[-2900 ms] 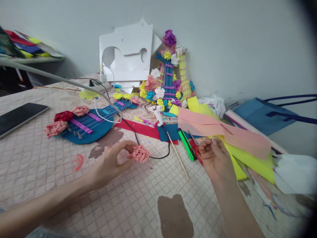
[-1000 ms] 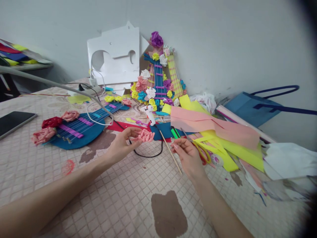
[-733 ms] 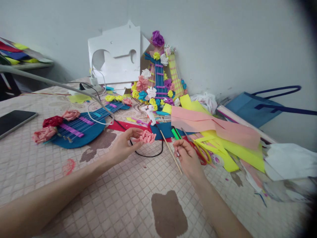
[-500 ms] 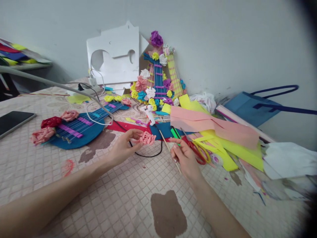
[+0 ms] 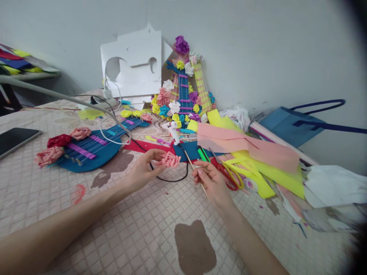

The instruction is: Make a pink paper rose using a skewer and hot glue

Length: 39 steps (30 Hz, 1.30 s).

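Note:
Between the thumb and fingers of my left hand [image 5: 145, 168] is a pink crepe-paper flower [image 5: 171, 159], held just above the table. My right hand [image 5: 210, 179] hovers to the right of the flower with its fingertips pinched together; whatever may be in them is too small to make out. A thin wooden stick [image 5: 188, 156] passes beneath those fingers. Behind the flower, a white hot glue gun [image 5: 173, 133] stands near red and blue paper pieces, its black cord [image 5: 174, 181] looping in front. On the left lies a blue paper guitar [image 5: 97, 152] with red and pink flowers.
Several flower-covered guitars [image 5: 185, 91] lean on the wall beside a white foam board [image 5: 132, 65]. Right of my right hand are scissors [image 5: 229, 175], a green marker [image 5: 203, 154], and yellow and pink paper [image 5: 246, 147]. A phone [image 5: 17, 141] lies far left; a white cable [image 5: 71, 98] crosses above the table.
My right hand has shifted slightly left, nearer the pink flower, and its fingers have drawn closer together. My left hand and the flower have stayed in place.

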### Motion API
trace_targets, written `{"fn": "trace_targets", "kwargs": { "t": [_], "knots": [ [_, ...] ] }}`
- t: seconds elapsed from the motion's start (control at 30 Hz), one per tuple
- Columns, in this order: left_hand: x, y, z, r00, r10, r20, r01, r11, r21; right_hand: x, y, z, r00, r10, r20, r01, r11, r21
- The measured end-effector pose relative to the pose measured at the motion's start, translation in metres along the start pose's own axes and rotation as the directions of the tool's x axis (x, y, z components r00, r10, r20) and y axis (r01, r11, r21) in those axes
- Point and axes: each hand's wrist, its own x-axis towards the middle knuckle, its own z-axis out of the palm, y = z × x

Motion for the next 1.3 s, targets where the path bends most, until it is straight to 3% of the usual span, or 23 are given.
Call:
{"fn": "trace_targets", "kwargs": {
  "t": [0.17,0.47,0.77,0.93,1.17,1.3],
  "knots": [
    [-0.002,-0.004,0.001,1.000,0.002,0.013,-0.002,1.000,0.003,0.000,0.003,-0.003,0.999,-0.016,-0.036,0.014,0.998,-0.063],
    [-0.002,-0.008,0.002,1.000,0.009,0.016,-0.009,1.000,0.006,0.003,0.005,-0.004,0.995,-0.075,0.073,0.082,0.992,-0.097],
    [-0.002,-0.003,0.002,1.000,0.013,0.020,-0.013,1.000,-0.004,0.003,0.002,0.000,0.990,-0.130,0.058,0.136,0.984,-0.114],
    [-0.003,-0.004,0.002,1.000,0.001,0.017,-0.001,1.000,0.001,-0.004,-0.001,0.004,0.980,-0.199,0.010,0.197,0.957,-0.214],
    [-0.004,-0.005,-0.001,1.000,-0.012,0.024,0.011,1.000,0.028,-0.012,-0.010,0.012,0.997,-0.078,-0.022,0.075,0.993,-0.093],
    [-0.002,-0.007,-0.002,1.000,-0.003,-0.004,0.003,1.000,0.027,-0.018,-0.013,0.012,0.985,-0.164,-0.057,0.141,0.946,-0.293]
  ]
}}
